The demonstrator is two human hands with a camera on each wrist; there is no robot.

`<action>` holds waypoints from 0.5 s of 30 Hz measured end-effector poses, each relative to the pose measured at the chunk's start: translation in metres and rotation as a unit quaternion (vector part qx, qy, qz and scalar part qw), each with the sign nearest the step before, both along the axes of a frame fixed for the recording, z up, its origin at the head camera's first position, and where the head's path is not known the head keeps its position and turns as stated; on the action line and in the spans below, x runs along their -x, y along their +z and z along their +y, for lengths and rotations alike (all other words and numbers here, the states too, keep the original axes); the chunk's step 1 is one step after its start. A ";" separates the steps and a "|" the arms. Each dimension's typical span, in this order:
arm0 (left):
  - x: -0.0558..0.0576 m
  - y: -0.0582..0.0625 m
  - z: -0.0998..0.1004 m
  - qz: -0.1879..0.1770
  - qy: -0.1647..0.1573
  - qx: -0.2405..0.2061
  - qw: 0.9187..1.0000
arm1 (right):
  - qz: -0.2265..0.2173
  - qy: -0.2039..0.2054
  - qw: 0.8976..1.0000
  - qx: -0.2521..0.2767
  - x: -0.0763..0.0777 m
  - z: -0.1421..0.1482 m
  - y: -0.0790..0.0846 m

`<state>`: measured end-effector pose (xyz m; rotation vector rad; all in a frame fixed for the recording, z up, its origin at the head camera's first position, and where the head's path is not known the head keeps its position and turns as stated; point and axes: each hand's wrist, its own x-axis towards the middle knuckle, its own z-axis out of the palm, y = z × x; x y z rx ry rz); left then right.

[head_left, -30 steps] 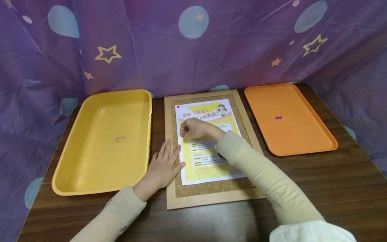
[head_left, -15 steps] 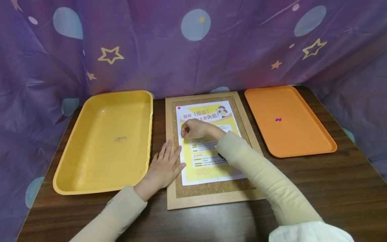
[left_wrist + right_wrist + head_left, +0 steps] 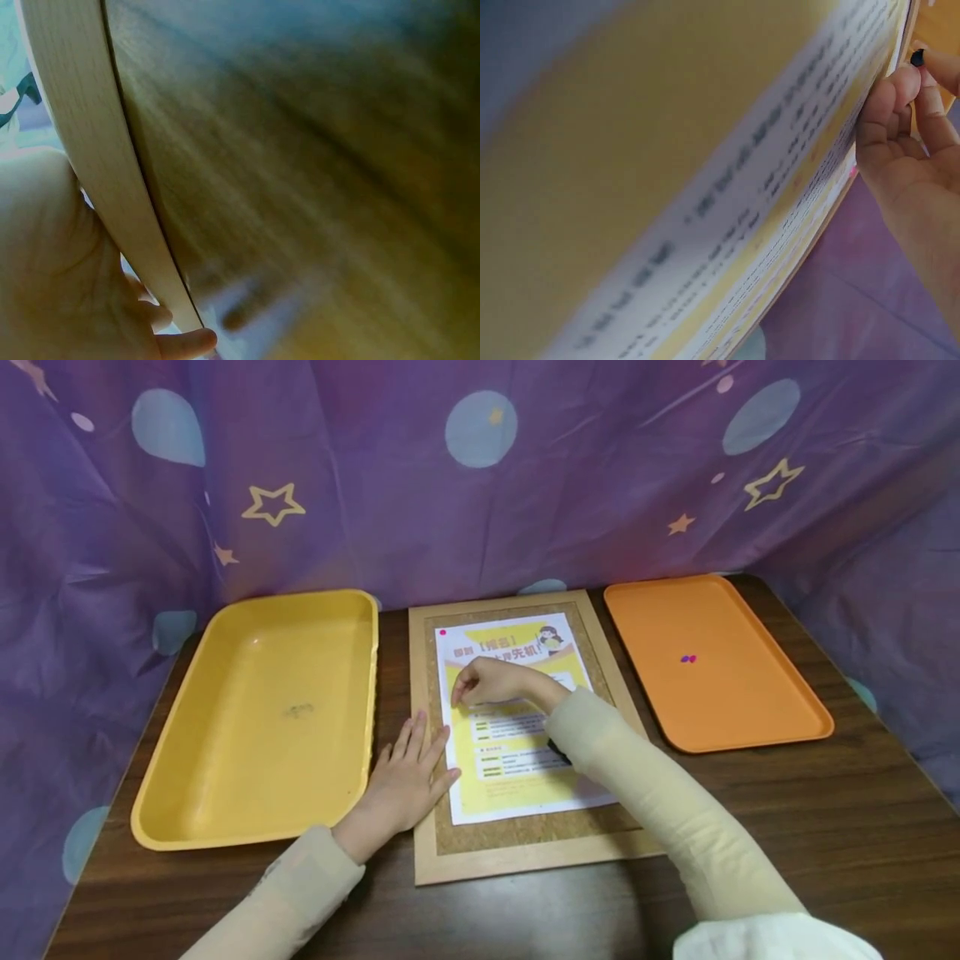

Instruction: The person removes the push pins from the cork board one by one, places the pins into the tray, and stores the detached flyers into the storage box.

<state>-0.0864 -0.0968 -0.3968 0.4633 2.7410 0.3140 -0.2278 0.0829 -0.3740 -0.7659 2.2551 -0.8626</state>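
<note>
A yellow-and-white printed poster [image 3: 517, 785] lies on a cork board [image 3: 540, 836] with a pale wooden frame [image 3: 525, 870]. A pink thumbtack [image 3: 442, 632] sits at the poster's top left corner. My left hand [image 3: 405, 781] lies flat with fingers spread, across the frame's left side, fingertips reaching the poster's edge. Over the poster's left edge, my right hand [image 3: 491, 681] pinches a small dark thumbtack [image 3: 918, 57] between thumb and forefinger, as the right wrist view shows. Its other fingers are curled near the paper. The left wrist view shows the left palm [image 3: 52, 255] along the frame edge.
A deep yellow tray [image 3: 262, 777] stands left of the board. To the right lies a shallow orange tray [image 3: 720, 710] with a few small purple and pink tacks [image 3: 688, 659] on it. A purple star-patterned curtain [image 3: 375, 510] hangs behind the dark wooden table [image 3: 787, 827].
The right wrist has shifted slightly to the right, and its fingertips point further down at the poster's left edge. The left hand stays on the frame. The head view has tilted a little.
</note>
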 end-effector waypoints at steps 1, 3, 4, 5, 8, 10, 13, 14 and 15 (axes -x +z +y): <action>0.000 0.000 0.000 0.001 0.001 0.000 1.000 | -0.001 -0.002 1.000 0.002 -0.001 0.001 0.001; -0.001 0.000 0.000 0.001 0.002 0.001 1.000 | -0.002 -0.007 1.000 0.008 -0.001 0.004 0.003; -0.001 0.000 0.000 0.002 0.002 0.001 1.000 | -0.002 -0.012 1.000 0.013 -0.002 0.005 0.004; -0.001 0.000 0.000 0.002 0.003 0.000 1.000 | -0.003 -0.018 1.000 0.019 -0.002 0.007 0.005; -0.001 0.000 0.000 0.002 0.003 -0.001 1.000 | -0.016 -0.056 0.998 0.040 -0.002 0.016 0.011; 0.000 -0.001 0.001 0.003 0.003 -0.002 1.000 | -0.029 -0.086 0.994 0.055 -0.001 0.023 0.015; 0.000 -0.001 0.001 0.005 0.004 -0.003 1.000 | -0.059 -0.134 0.986 0.083 0.000 0.036 0.022; 0.000 -0.001 0.001 0.005 0.005 -0.003 1.000 | -0.067 -0.148 0.982 0.093 0.001 0.040 0.024; 0.000 -0.001 0.001 0.005 0.005 -0.003 1.000 | -0.073 -0.160 0.979 0.102 0.002 0.045 0.026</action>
